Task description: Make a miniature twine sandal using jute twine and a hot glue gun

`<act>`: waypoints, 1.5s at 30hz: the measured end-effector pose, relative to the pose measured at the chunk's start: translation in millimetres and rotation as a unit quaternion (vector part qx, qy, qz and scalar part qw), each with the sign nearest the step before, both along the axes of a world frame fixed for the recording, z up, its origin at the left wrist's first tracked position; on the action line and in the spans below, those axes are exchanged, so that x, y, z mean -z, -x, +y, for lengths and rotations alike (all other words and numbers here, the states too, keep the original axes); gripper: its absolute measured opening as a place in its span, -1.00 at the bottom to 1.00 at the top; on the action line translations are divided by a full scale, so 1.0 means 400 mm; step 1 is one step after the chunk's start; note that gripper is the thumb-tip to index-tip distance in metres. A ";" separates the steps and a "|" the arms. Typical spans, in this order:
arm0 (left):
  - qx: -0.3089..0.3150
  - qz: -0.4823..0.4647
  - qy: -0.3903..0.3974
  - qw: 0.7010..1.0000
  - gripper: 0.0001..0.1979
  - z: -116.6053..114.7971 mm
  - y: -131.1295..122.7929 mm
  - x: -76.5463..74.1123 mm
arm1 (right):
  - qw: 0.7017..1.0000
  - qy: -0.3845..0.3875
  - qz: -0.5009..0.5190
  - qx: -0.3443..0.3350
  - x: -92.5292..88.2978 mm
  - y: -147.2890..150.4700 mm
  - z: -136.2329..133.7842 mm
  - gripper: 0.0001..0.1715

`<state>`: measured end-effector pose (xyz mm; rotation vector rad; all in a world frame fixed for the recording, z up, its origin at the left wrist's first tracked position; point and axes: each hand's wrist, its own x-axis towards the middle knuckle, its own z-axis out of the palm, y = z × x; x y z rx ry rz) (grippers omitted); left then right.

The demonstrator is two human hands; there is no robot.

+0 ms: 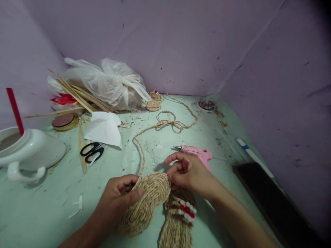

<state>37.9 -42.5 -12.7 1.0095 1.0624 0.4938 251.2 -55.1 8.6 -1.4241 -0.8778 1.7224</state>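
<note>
Purple walls (181, 44) flank a littered green table (46, 213). Left hand (117, 198) holds a sole (152, 191); right hand (190, 172) curls at its edge, grip unclear.

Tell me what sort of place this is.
It looks like a small craft worktable, perhaps in a home: a pink glue gun and black-handled scissors lie on the tabletop, and the left hand holds a coiled, sole-shaped piece.

No readable text or numbers anywhere.
</note>
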 end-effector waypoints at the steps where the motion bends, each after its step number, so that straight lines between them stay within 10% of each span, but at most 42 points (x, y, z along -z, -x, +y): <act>1: 0.001 0.002 -0.002 1.000 -0.74 0.000 0.001 0.002 | 1.000 -0.001 0.000 -0.001 0.000 0.000 0.000 -0.61; 45: 0.003 0.008 -0.015 1.000 -0.72 0.000 -0.003 0.011 | 0.996 -0.067 -0.032 -0.049 0.011 0.008 -0.013 -0.51</act>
